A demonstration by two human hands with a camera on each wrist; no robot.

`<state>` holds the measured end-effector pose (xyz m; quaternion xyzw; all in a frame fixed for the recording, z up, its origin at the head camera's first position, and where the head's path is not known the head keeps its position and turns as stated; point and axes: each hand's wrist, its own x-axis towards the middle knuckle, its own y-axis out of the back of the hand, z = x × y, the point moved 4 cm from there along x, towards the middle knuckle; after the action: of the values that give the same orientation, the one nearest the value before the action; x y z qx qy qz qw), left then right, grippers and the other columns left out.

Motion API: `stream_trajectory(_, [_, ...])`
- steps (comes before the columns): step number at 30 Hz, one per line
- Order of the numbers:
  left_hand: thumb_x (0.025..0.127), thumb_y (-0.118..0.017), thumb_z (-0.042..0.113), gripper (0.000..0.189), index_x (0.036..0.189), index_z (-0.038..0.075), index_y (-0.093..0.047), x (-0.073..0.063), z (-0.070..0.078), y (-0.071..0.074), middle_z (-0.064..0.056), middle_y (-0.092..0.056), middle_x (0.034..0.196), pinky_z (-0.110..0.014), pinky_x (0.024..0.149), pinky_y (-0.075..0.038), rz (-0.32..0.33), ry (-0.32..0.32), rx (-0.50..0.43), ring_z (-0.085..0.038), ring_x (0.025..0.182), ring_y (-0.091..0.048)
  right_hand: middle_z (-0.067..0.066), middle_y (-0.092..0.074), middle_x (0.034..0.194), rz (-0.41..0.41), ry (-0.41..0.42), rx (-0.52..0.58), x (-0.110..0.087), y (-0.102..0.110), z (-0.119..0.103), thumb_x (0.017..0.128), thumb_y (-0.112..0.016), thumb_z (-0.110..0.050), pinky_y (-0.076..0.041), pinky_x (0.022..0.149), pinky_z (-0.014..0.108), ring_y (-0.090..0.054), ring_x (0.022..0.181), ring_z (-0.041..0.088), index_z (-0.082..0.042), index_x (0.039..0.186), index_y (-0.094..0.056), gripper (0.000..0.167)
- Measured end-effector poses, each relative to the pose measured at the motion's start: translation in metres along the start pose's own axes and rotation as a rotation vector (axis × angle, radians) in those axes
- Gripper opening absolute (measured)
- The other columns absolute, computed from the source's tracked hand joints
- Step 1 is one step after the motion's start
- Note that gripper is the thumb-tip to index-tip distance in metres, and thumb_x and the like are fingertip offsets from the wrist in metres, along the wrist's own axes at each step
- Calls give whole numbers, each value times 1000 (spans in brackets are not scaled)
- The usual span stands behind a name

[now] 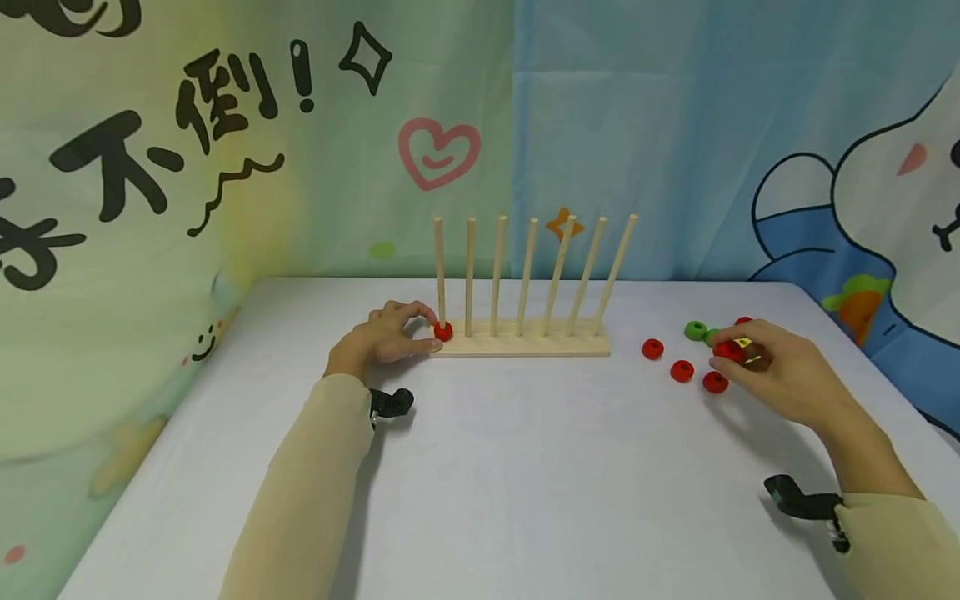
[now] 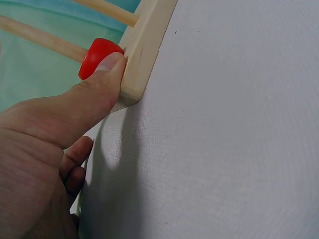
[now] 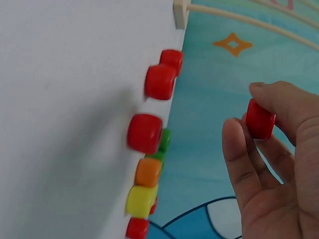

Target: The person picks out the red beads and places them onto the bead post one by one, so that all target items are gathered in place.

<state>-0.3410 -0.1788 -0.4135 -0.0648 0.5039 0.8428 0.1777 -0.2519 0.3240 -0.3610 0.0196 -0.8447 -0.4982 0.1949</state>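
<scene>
A wooden rack (image 1: 525, 352) with a row of upright pegs stands near the table's back edge. At the foot of its leftmost peg sits a red bead (image 1: 443, 332). My left hand (image 1: 386, 333) holds this bead between thumb and index finger; in the left wrist view the thumb presses on the bead (image 2: 94, 59) right by the base's end. To the right, above the loose beads, my right hand (image 1: 795, 379) pinches another red bead (image 3: 260, 119) between thumb and fingertips, raised off the table.
Loose red beads (image 1: 682, 371) and green beads (image 1: 695, 331) lie right of the rack, some partly behind my right hand. An orange bead (image 3: 148, 172) and a yellow bead (image 3: 141, 200) show in the right wrist view. A printed curtain (image 1: 637, 125) hangs behind the table.
</scene>
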Motion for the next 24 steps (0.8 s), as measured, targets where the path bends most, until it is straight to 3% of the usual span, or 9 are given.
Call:
stream_trajectory(6, [84,-64,66,46,122,43,-49,1,0,0,-9,-29,150,-64,100,-33,5,-7,16,-36,131,-30,9,-59,117,-19,48,33,5,-4,-17,81,-77,2,-38,74,-1,-63,95,32,-10,122,-64,44])
stream_trajectory(10, [84,-64,66,48,123,43,-49,1,0,-1,-8,-28,151,-64,100,-32,3,-4,12,-36,132,-30,8,-59,115,-25,82,37,6,-10,-23,78,-76,8,-39,75,0,-64,94,31,-10,122,-64,50])
stream_trajectory(18, [85,-64,65,48,124,42,-49,0,1,0,-8,-25,154,-65,100,-32,2,-2,7,-36,134,-28,5,-62,111,-6,158,56,9,-15,-33,78,-79,5,-44,76,5,-66,88,26,-11,122,-65,48])
stream_trajectory(24, [85,-64,64,48,124,42,-49,0,2,0,-8,-26,154,-64,101,-32,5,-2,3,-35,133,-29,3,-62,115,-40,96,55,16,-21,-41,83,-78,-5,-49,74,12,-67,89,24,-16,124,-65,44])
